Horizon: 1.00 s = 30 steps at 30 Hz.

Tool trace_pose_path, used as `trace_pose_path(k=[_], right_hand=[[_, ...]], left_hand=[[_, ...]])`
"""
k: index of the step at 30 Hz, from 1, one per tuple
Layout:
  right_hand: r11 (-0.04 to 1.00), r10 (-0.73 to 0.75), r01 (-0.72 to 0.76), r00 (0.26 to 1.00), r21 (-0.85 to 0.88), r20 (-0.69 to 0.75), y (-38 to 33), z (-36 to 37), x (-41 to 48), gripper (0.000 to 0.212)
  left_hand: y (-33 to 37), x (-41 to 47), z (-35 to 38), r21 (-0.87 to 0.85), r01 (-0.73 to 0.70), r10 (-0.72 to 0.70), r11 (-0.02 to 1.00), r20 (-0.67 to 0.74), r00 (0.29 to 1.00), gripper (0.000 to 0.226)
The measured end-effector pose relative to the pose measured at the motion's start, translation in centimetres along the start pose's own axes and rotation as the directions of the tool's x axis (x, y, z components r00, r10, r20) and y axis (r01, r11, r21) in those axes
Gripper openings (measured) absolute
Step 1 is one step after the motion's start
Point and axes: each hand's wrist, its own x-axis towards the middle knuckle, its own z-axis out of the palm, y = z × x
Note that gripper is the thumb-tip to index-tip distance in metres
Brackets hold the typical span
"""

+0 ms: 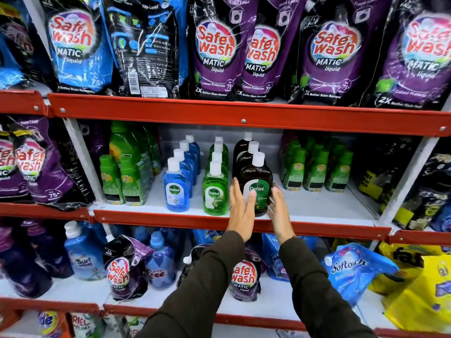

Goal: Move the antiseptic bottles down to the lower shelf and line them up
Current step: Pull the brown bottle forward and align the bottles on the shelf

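reaching for the front brown antiseptic bottle, i judge this the pick-up step for that row. it stands at the near edge of the middle shelf, at the head of the brown row, with the green row just left and the blue row further left. my left hand lies flat against its left side, fingers spread; my right hand touches its right side. so the grip is apart, bracketing the bottle, not yet clamped. next i need to close both palms, lift it clear of the red lip, and bring it down to the lower shelf, where pouches crowd the space.
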Motion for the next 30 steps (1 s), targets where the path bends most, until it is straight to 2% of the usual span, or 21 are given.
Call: trace_pose_path(k=[2,4,11,16,22,25,27,30], right_hand=[[1.000,-0.008,0.008,1.000,-0.003,0.006,0.1,0.1,-0.1,0.025],[1.000,-0.009,0.010,1.000,-0.021,0.005,0.2,-0.1,-0.1,0.028],[0.999,-0.010,0.011,0.999,-0.052,0.032,0.1,-0.5,-0.3,0.036],[0.994,-0.023,0.025,0.999,-0.103,0.027,0.5,-0.8,-0.4,0.042],[0.990,-0.023,0.023,1.000,-0.138,0.006,0.7,-0.6,-0.6,0.064],[0.990,-0.027,0.029,1.000,-0.141,0.011,0.5,-0.6,-0.7,0.061],[0.988,-0.024,0.026,1.000,-0.150,0.014,0.5,-0.6,-0.6,0.055],[0.985,-0.019,0.020,1.000,-0.173,0.007,0.7,-0.6,-0.6,0.062]], left_hand=[[0.1,0.7,0.2,-0.039,0.085,-0.084,0.996,0.022,0.996,0.070],[-0.3,1.0,0.2,-0.067,0.104,-0.102,0.992,0.036,0.994,0.068],[-1.4,0.7,0.1,-0.058,0.065,-0.066,0.996,-0.013,0.998,0.060],[-1.0,0.4,-0.1,-0.058,0.059,-0.059,0.997,0.005,0.998,0.061],[-1.2,0.6,-0.3,-0.085,0.058,-0.057,0.995,0.013,0.998,0.060],[-1.1,0.6,-0.4,-0.098,0.052,-0.051,0.994,0.016,0.999,0.062],[-1.0,0.5,-0.5,-0.096,0.050,-0.047,0.994,0.034,0.998,0.072],[-1.1,0.0,-0.4,-0.068,0.025,-0.023,0.997,0.031,0.999,0.073]])
